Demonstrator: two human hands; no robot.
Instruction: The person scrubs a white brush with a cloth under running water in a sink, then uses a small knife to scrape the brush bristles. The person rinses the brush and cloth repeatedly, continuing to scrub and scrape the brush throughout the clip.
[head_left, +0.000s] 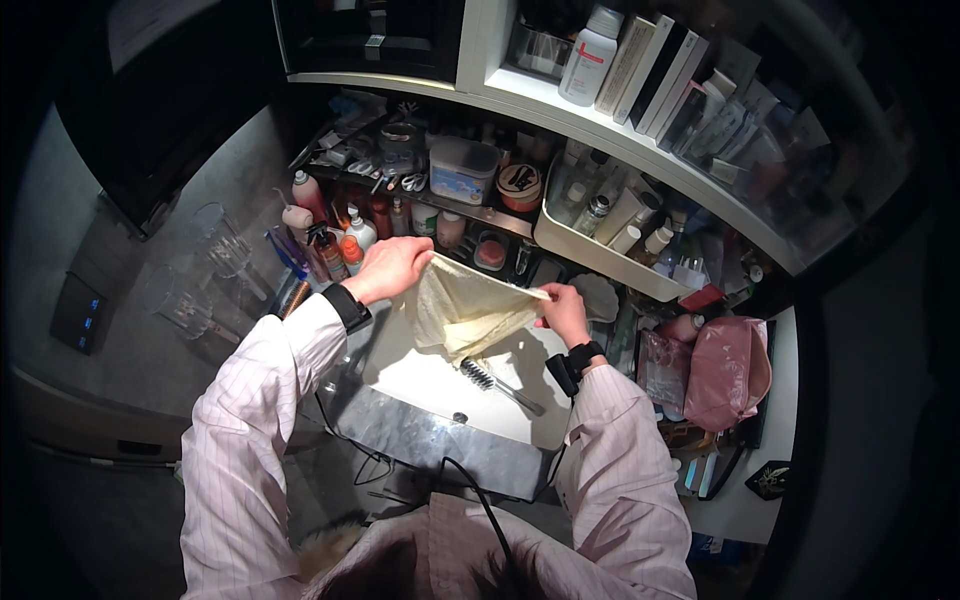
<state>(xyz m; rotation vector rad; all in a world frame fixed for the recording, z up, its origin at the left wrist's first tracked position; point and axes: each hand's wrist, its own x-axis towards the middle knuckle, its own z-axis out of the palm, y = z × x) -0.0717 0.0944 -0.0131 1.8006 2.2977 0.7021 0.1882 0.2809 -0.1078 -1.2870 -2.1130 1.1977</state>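
A pale yellow cloth (469, 300) is stretched between my two hands above the white tabletop. My left hand (391, 270) pinches one upper corner, with part of the cloth hanging below it. At the opposite edge, my right hand (564, 311) grips the cloth between thumb and fingers. The cloth sags in folds between them, its lower tip near a hairbrush (499, 384) with dark bristles and a grey handle. The brush lies on the white surface (427, 382), and a small dark round object (460, 417) sits at the front edge.
Spray and pump bottles (361, 227) crowd the left behind my hand. A shelf holds a lidded plastic tub (463, 169) and a cream bin (600, 251) of bottles. At right lies a pink pouch (726, 371). A black cable (480, 484) crosses before my chest.
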